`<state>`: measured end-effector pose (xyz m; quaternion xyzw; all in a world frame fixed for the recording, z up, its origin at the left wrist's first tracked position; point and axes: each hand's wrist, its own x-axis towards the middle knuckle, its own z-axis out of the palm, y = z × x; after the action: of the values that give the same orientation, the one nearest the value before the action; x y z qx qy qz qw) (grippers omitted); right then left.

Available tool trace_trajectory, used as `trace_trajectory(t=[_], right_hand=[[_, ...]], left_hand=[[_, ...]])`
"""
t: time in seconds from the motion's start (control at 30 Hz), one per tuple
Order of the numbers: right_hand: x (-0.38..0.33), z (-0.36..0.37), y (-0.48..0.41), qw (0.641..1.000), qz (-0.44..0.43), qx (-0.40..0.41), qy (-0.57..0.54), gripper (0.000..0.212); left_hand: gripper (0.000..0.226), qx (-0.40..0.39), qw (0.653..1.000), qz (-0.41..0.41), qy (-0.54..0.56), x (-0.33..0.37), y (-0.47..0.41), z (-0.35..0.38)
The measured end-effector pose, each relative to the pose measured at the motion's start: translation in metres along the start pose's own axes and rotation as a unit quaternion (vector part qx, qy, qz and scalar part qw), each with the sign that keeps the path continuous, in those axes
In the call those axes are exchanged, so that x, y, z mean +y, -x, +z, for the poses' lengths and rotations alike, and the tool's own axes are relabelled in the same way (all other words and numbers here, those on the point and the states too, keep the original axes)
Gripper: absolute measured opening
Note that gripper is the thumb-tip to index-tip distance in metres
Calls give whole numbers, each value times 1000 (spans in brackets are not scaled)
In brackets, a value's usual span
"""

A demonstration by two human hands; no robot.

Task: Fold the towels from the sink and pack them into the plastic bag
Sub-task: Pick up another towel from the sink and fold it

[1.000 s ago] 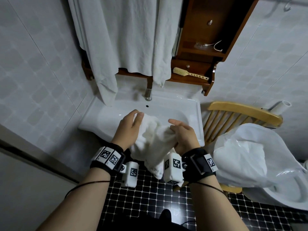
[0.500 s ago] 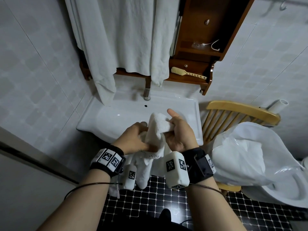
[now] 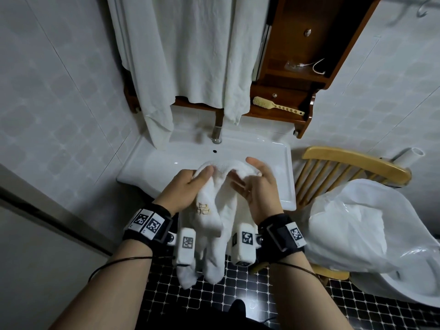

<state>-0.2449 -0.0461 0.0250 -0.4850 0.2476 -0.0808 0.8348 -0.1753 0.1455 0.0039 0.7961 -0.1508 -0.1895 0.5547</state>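
Note:
A white towel [image 3: 215,217] with a small gold emblem hangs doubled over in front of the sink [image 3: 166,160], its two ends dangling toward the floor. My left hand [image 3: 183,189] grips its upper left part, thumb on top of the fold. My right hand [image 3: 257,186] holds the upper right part, with the cloth draped over the fingers and the thumb raised. The white plastic bag [image 3: 357,232] stands open on the right, on a wooden chair [image 3: 352,163], with white cloth inside it.
Large white towels [image 3: 190,55] hang from a wooden wall shelf [image 3: 292,91] above the sink, beside a tap [image 3: 216,133] and a wooden brush [image 3: 277,106]. Tiled walls stand left and right. The floor [image 3: 238,294] is black mosaic tile.
The towel went from a bunched wad to a fold draped between both hands, which moved apart and up over the sink's front edge. The ends now hang lower.

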Motion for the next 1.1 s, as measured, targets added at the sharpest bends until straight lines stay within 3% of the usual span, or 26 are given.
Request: trace_trajectory(t=[0.07, 0.1, 0.2, 0.3, 0.37, 0.43, 0.57, 0.7, 0.77, 0.87, 0.93, 1.03, 1.1], right_hand=[[14, -10, -5, 983, -74, 19, 166, 62], [19, -14, -7, 959, -125, 30, 254, 65], [31, -12, -8, 848, -272, 27, 454, 68], [32, 0, -4, 776, -395, 54, 488, 45], [28, 5, -5, 746, -450, -2, 491, 37], [26, 5, -5, 727, -463, -82, 500, 42], [25, 8, 6, 777, -434, -95, 446, 36], [18, 20, 11, 808, -399, -106, 420, 28], [14, 20, 10, 804, -371, -122, 448, 23], [13, 9, 0, 760, -326, -115, 550, 15], [15, 4, -4, 744, -307, -83, 588, 9], [14, 4, -3, 801, -309, 24, 512, 30], [12, 6, -1, 834, -336, 121, 420, 35]], left_hand=[[97, 14, 999, -18, 30, 6, -2, -5], [98, 10, 999, -24, 36, 8, -3, -7], [76, -12, 999, -15, 26, 17, -2, -3], [80, -55, 998, -20, 4, 19, -4, 1], [82, -87, 996, -11, -1, 18, -3, 3], [73, -105, 995, -1, -6, 20, -2, 2], [56, -91, 996, 18, -12, 23, -2, -2], [75, -85, 995, 36, -33, 20, -3, -8], [66, -58, 996, 49, -44, 16, -2, -11], [35, 17, 997, 57, -54, 4, -6, -20], [8, 79, 995, 37, -41, -5, -10, -27], [14, 161, 986, -6, -35, -9, -13, -35], [32, 188, 981, -14, -35, -8, -14, -35]])
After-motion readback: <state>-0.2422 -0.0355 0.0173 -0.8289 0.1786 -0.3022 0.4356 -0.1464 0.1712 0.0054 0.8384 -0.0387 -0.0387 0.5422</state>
